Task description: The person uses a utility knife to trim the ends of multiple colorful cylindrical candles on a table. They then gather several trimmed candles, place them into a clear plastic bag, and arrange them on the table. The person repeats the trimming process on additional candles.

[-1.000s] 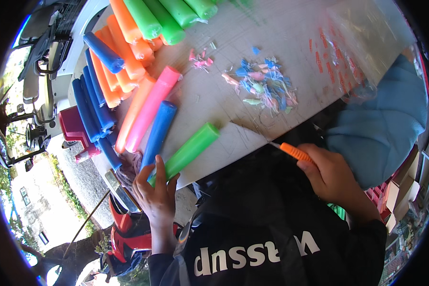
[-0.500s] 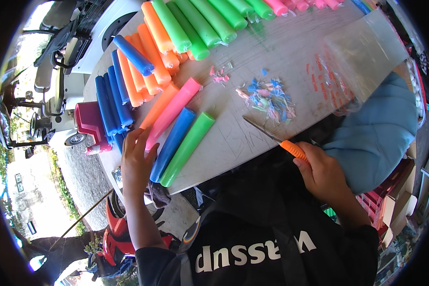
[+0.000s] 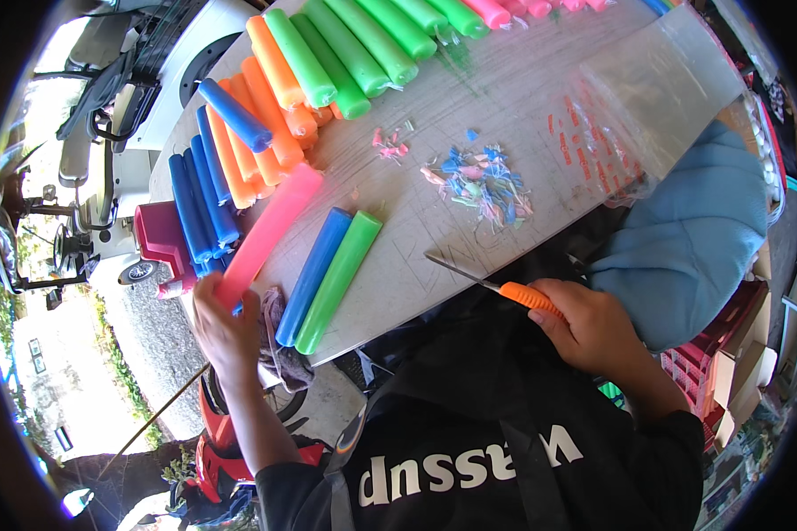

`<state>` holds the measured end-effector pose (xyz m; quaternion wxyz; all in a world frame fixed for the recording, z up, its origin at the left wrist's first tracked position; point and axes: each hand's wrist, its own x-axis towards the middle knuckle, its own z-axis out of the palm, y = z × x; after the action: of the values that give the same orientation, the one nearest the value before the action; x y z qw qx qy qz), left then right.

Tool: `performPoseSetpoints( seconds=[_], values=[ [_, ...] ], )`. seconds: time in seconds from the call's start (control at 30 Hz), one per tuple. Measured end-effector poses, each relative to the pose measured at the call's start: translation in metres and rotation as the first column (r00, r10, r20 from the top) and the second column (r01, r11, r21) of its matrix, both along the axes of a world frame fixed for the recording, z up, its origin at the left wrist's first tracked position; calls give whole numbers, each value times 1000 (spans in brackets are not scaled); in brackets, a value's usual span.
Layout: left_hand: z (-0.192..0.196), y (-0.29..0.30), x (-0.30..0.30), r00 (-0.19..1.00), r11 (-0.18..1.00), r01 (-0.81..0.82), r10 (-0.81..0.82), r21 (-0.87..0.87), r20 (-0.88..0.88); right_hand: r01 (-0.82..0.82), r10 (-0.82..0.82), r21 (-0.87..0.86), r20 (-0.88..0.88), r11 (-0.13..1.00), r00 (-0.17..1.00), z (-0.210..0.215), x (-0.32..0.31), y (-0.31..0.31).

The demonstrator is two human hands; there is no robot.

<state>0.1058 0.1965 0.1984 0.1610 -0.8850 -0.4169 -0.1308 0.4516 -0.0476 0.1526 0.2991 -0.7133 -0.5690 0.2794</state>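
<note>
My left hand (image 3: 226, 323) grips the lower end of a pink candle (image 3: 273, 226), which is raised at a slant by the table's left edge. Whether another candle is under it cannot be made out. To its right, a blue candle (image 3: 314, 279) and a green candle (image 3: 338, 283) lie side by side on the table. My right hand (image 3: 584, 327) is closed around the orange handle of a knife (image 3: 530, 297); its blade points left over the table's near edge. Beyond the blade lies a pile of pink, blue and green trimmings (image 3: 487, 188).
Orange candles (image 3: 266, 124), green candles (image 3: 363, 44) and blue candles (image 3: 195, 208) are stacked along the table's (image 3: 398, 292) far left. A clear plastic bag (image 3: 651, 97) lies at right, beside a blue cushion (image 3: 686, 248). A grey cloth (image 3: 283, 358) hangs at the near left edge.
My left hand has taken hold of the pink candle and drawn it left and toward me. The orange candle beside it no longer shows there. The knife stays in my right hand.
</note>
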Motion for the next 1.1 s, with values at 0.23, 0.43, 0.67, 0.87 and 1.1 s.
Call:
performPoseSetpoints(
  seconds=[0.23,0.43,0.67,0.87,1.1],
  values=[
    [-20,-103,4,990,965,36,1,-258,140,135,-142,82,81,987,987,-3,3,7],
    [-39,-144,11,992,910,18,34,-415,118,67,-67,-3,12,998,998,-4,-4,5],
    [-59,-159,-10,997,891,52,-20,-451,76,-54,36,-83,-215,995,976,-2,-9,2],
    [-65,-167,-15,999,894,1,20,-448,43,-139,101,-94,-326,986,940,-6,-16,8],
    [-68,-181,-35,992,760,-54,113,-647,50,-179,137,-107,-319,978,938,-8,-15,13]
  ],
)
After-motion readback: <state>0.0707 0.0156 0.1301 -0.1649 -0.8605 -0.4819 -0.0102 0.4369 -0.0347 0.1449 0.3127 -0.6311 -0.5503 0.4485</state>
